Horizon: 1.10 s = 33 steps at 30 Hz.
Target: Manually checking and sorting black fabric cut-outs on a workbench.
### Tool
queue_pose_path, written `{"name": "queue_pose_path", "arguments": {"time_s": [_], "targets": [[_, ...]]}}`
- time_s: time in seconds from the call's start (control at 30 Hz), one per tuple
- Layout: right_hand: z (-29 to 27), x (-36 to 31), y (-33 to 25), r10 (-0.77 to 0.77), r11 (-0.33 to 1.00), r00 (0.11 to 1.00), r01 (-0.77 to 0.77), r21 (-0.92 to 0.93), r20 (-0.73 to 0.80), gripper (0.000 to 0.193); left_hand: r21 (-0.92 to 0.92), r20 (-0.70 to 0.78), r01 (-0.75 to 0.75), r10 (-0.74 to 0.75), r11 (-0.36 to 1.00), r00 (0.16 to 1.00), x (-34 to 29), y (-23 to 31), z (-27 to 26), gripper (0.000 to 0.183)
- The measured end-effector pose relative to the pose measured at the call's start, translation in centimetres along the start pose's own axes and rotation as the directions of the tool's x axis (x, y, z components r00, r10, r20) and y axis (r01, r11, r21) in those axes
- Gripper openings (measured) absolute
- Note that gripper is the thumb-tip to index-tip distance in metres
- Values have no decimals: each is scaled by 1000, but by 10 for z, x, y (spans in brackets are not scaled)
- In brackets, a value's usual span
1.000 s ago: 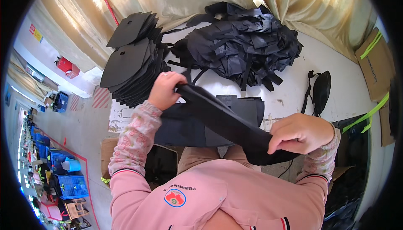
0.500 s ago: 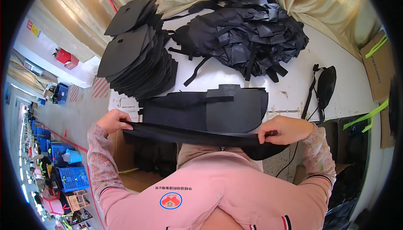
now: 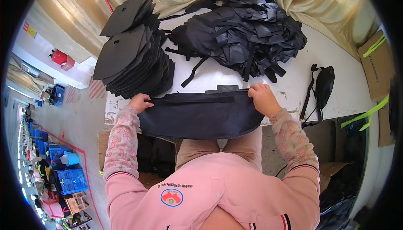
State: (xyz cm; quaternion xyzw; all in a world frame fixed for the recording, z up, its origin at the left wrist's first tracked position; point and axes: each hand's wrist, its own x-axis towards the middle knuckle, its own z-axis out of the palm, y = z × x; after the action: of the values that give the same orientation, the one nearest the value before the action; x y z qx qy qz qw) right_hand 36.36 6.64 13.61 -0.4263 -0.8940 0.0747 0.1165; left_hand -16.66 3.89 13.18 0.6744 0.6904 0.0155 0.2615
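Note:
A long black fabric piece [image 3: 197, 119] with a rounded lower edge lies across the table's front edge, hanging partly over it. My left hand [image 3: 140, 103] pinches its upper left corner, and my right hand [image 3: 263, 99] is closed on its upper right corner. Behind the upper edge shows the tab of a dark grey flat panel [image 3: 227, 88]; the rest of that panel is covered by the fabric. At the left stands a stack of dark grey panels [image 3: 119, 56], several of them with a small slot near the top.
A large heap of black fabric pieces with straps [image 3: 247, 33] fills the back of the white table [image 3: 189, 72]. A black pouch with a strap [image 3: 324, 87] lies at the right edge. Beyond it stands a cardboard box [image 3: 373, 64]. Curtains hang behind; blue crates [image 3: 72, 181] stand on the floor at left.
Both hands have moved away from my body and closer together, taking the fabric's edge up over the grey panel. The panel's body, visible before, is now covered except for its tab.

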Motion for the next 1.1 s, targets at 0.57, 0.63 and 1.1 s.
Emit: {"name": "queue_pose_path", "arguments": {"time_s": [0.57,0.63,1.1], "targets": [[52,-13,-53,-181,981,977,172,85,113,76,37,-501,10,10,999,865,-43,-44,1,16],[51,-12,-56,-209,975,971,198,96,114,77,-60,-488,-19,-13,998,873,-52,-40,6,22],[52,-15,-56,-148,983,980,133,123,130,78,-189,-656,98,-200,977,728,-31,-27,89,19]]}}
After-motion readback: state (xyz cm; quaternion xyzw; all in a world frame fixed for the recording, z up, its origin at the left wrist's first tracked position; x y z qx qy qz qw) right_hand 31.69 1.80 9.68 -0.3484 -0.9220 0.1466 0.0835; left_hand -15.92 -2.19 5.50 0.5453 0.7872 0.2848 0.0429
